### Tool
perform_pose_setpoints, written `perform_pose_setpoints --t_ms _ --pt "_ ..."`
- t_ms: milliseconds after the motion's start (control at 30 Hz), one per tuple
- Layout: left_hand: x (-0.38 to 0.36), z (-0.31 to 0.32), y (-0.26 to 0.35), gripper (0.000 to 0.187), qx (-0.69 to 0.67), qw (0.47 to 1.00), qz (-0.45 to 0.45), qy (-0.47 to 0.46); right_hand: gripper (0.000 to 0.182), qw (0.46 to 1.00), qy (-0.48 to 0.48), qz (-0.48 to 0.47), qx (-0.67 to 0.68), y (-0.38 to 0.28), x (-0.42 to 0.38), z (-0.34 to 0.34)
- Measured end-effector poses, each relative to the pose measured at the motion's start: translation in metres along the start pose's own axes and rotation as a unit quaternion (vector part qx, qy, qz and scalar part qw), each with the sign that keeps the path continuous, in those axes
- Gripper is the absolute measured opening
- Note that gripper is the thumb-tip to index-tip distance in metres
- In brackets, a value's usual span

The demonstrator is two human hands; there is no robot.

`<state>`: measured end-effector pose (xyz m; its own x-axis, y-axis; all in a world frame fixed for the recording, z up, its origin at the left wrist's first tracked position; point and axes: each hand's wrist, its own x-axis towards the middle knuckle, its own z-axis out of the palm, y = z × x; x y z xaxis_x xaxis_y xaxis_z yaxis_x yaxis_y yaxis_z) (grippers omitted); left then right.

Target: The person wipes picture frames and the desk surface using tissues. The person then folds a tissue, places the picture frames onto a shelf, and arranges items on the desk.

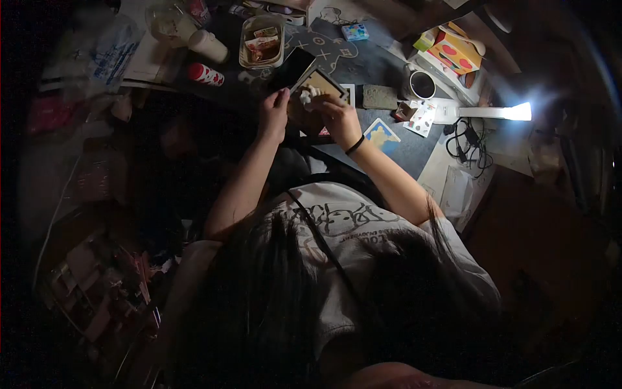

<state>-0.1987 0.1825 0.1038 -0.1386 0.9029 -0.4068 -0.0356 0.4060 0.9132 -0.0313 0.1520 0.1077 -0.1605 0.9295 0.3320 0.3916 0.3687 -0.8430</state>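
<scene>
My left hand [275,115] is closed around the lower left side of a small flat frame-like piece [328,81] with a tan face and dark edges. It is held tilted above the near edge of the desk. My right hand [339,118] pinches a crumpled white tissue-like wad [310,96] against the tan face. A dark band circles that wrist. Just beyond the left hand lies a black phone-like slab [297,65]. Beside the right hand are a grey block [380,96] and a blue and yellow picture card [382,136].
A lit lamp [495,113] shines at the right, above tangled black cables [468,146]. A mug of dark liquid [421,84] stands near it. Toward the back are a clear container [262,42], a white cup [208,46] and a red-and-white tube [205,74]. The surroundings are dark.
</scene>
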Motion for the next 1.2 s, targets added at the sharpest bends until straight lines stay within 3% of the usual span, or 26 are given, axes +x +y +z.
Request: perform_pose_setpoints --t_ms 100,167,267,367,433,500,567,633,667,700,733,800,833,867,933,967,1067,1167,1200 --pt "0.005 -0.001 -0.004 0.033 -0.007 1.000 -0.011 0.011 0.024 0.999 -0.038 -0.008 0.034 -0.014 -0.015 -0.004" --pt "0.006 -0.002 -0.004 0.033 -0.001 1.000 -0.004 0.017 0.023 0.997 -0.037 -0.061 0.020 -0.019 -0.021 -0.010" --pt "0.005 0.000 -0.003 0.034 0.040 0.999 0.001 0.021 0.020 0.978 0.084 0.079 0.173 -0.021 -0.040 -0.024" --pt "0.011 0.007 -0.018 0.036 0.012 0.998 -0.062 0.012 0.016 0.896 0.189 0.241 0.321 -0.013 -0.069 -0.042" --pt "0.021 0.011 -0.031 0.037 0.032 0.997 -0.075 0.008 0.013 0.867 0.235 0.327 0.293 -0.013 -0.103 -0.048" --pt "0.033 0.015 -0.046 0.039 0.007 0.995 -0.101 -0.010 0.012 0.857 0.284 0.338 0.266 -0.017 -0.141 -0.047" --pt "0.032 0.023 -0.036 0.040 0.018 0.991 -0.127 -0.029 0.012 0.837 0.298 0.413 0.200 -0.022 -0.188 -0.037" --pt "0.036 0.036 -0.030 0.038 0.071 0.985 -0.155 -0.009 0.011 0.798 0.388 0.434 0.158 -0.008 -0.253 -0.008" --pt "0.044 0.034 -0.039 0.037 0.029 0.987 -0.150 -0.057 0.011 0.776 0.418 0.459 0.111 -0.004 -0.287 0.006" --pt "0.054 0.030 -0.051 0.036 -0.015 0.983 -0.149 -0.102 0.012 0.696 0.457 0.548 0.081 -0.008 -0.309 0.018" --pt "0.060 0.033 -0.055 0.036 0.048 0.985 -0.140 -0.088 0.012 0.673 0.477 0.559 0.077 0.000 -0.343 0.033" --pt "0.071 0.034 -0.072 0.034 0.000 0.981 -0.147 -0.124 0.014 0.588 0.510 0.628 0.002 0.015 -0.414 0.065" --pt "0.068 0.038 -0.067 0.034 0.035 0.981 -0.150 -0.116 0.017 0.518 0.521 0.677 -0.050 0.008 -0.418 0.070" --pt "0.066 0.041 -0.071 0.035 0.015 0.979 -0.153 -0.133 0.017 0.510 0.533 0.672 -0.055 0.011 -0.427 0.071" --pt "0.071 0.038 -0.080 0.037 0.000 0.975 -0.158 -0.157 0.018 0.411 0.557 0.722 0.019 0.020 -0.449 0.076" --pt "0.074 0.035 -0.086 0.038 0.002 0.973 -0.158 -0.168 0.018 0.405 0.564 0.720 0.014 0.026 -0.461 0.074" --pt "0.060 0.039 -0.082 0.040 -0.040 0.961 -0.172 -0.215 0.027 0.312 0.594 0.741 0.012 0.042 -0.502 0.059" --pt "0.070 0.033 -0.096 0.044 0.008 0.963 -0.208 -0.173 0.029 0.206 0.492 0.843 -0.069 0.099 -0.567 0.039" --pt "0.091 0.018 -0.101 0.044 0.028 0.961 -0.212 -0.176 0.023 0.230 0.524 0.815 -0.085 0.124 -0.607 0.038"
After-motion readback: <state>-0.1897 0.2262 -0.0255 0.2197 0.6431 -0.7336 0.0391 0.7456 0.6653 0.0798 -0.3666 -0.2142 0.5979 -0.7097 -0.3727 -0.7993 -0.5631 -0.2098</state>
